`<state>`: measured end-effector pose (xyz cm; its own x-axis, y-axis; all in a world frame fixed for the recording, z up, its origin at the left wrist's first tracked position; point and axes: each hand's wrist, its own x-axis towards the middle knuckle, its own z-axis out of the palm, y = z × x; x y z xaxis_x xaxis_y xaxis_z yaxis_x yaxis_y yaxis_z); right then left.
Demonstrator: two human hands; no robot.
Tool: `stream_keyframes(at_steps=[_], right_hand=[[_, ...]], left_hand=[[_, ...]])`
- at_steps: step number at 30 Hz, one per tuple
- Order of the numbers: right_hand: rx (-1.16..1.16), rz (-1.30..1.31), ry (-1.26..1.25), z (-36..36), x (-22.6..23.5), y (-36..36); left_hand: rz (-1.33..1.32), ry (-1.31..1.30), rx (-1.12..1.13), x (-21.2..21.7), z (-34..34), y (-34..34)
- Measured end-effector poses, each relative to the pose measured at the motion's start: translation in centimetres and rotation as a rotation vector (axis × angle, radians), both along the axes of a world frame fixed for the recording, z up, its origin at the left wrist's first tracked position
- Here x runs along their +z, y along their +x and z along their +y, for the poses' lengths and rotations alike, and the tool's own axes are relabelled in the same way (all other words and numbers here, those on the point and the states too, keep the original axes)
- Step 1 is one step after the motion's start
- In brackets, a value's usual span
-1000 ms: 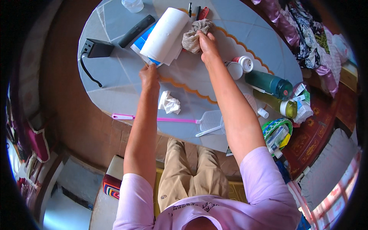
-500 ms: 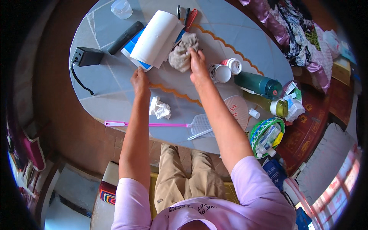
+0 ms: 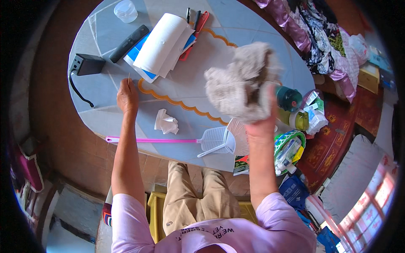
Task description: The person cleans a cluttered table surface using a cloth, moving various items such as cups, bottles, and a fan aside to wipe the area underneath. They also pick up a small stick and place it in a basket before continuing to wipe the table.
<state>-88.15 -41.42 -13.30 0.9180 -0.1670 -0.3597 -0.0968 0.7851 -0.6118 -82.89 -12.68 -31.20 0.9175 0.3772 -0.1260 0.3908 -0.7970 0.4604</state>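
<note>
A crumpled beige-grey cloth [image 3: 240, 84] hangs lifted above the right part of the table, slightly blurred. My right hand [image 3: 262, 124] is closed on its lower right edge. It hides the paper cups and part of the teal bottle [image 3: 288, 98]. Over the table's left part, my left hand [image 3: 128, 96] is closed, a thin sliver of something sticking up from the fingertips; what it is I cannot make out. Between my arms lies a crumpled white tissue [image 3: 166, 122]. Farther off, a paper towel roll [image 3: 162, 46] rests on a blue and white booklet [image 3: 145, 75].
The oval table [image 3: 97, 120] holds a black remote [image 3: 129, 44], a black charger block [image 3: 87, 64] with a cable, a clear plastic cup [image 3: 125, 11], red-handled scissors [image 3: 201, 23] and a pink-handled fly swatter [image 3: 168, 140]. Near the right edge are a green bottle [image 3: 299, 120] and a basket [image 3: 277, 145].
My right hand has raised the cloth off the table, toward me and rightward. My left hand has left the booklet's corner and moved left and nearer.
</note>
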Motion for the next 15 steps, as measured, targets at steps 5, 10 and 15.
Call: stream_keyframes(at_steps=[5, 10, 15], right_hand=[[-0.221, -0.384, 0.095, -4.9, 8.1, -0.4], [-0.26, -0.332, -0.094, -5.9, 10.5, -0.6], [-0.22, -0.069, -0.368, -5.1, 10.4, 0.5]], left_hand=[[0.071, 0.039, -0.025, 0.2, 0.0, 0.8], [0.089, 0.067, -0.04, -0.1, 0.4, 0.8], [0.078, 0.03, -0.045, 0.3, -0.1, 0.9]])
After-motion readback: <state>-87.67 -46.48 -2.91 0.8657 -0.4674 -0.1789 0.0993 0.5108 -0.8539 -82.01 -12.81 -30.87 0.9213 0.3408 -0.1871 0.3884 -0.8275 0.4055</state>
